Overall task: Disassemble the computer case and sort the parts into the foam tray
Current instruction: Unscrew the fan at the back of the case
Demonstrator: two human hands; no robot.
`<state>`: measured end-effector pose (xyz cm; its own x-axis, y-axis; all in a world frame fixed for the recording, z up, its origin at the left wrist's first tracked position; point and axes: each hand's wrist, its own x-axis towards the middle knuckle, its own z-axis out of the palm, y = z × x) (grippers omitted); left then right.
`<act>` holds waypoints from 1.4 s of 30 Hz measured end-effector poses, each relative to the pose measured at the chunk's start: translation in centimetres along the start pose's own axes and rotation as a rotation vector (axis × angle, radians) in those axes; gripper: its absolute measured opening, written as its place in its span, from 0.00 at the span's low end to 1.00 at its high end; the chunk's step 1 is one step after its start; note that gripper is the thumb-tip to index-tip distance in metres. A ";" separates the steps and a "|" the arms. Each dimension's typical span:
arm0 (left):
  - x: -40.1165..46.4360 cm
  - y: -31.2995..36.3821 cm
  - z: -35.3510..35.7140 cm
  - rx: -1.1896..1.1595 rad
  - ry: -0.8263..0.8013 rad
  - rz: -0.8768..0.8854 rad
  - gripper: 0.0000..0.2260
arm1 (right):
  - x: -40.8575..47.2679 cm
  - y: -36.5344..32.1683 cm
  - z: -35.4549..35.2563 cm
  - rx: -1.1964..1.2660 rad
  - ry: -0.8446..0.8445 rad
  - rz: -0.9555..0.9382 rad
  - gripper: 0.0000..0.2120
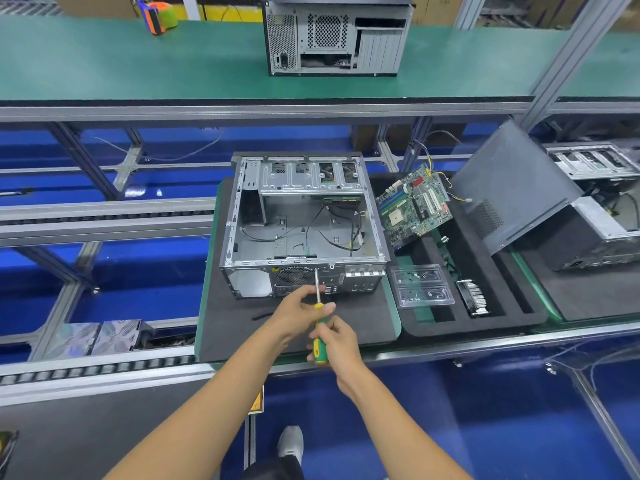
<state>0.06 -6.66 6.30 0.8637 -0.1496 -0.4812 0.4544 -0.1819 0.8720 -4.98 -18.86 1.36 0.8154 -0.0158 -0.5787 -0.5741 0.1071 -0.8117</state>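
An open grey computer case (301, 223) lies on a dark mat, loose black cables inside it. My right hand (337, 344) grips the green and yellow handle of a screwdriver (319, 320). Its tip touches the case's rear panel beside the fan grille. My left hand (301, 306) pinches the metal shaft just above the handle. To the right lies a black foam tray (519, 306). It holds a green motherboard (414, 204), a clear plastic box (420, 285) and a finned heatsink (474, 296).
A grey side panel (509, 188) leans over the tray's far right corner. Another case (602, 209) stands at the right edge. On the green shelf above sits a third case (334, 36) and an orange tool (156, 15). Roller rails run at left.
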 end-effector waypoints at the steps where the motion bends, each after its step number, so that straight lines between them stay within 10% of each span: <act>1: 0.2 0.0 -0.1 0.013 0.026 0.007 0.21 | -0.1 -0.1 0.2 -0.013 0.002 -0.010 0.07; 13: -0.5 -0.2 -1.3 -0.278 -0.106 -0.035 0.15 | -1.2 -0.8 -0.1 0.287 -0.250 0.188 0.19; 22: -0.1 0.0 -0.7 -0.058 -0.029 0.009 0.21 | -0.8 -1.2 1.6 0.030 -0.040 0.017 0.12; 34: -0.4 0.4 -0.9 -0.392 -0.096 -0.048 0.22 | -1.3 -1.3 0.3 0.285 -0.171 0.197 0.19; 42: 1.6 0.7 -0.2 -0.543 0.025 -0.028 0.15 | -0.9 -1.3 0.3 0.282 0.062 0.123 0.04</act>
<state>1.85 -6.83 6.14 0.8516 -0.1275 -0.5084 0.5188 0.3437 0.7827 -4.89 -18.64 2.95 0.7297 -0.0453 -0.6823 -0.6179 0.3837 -0.6863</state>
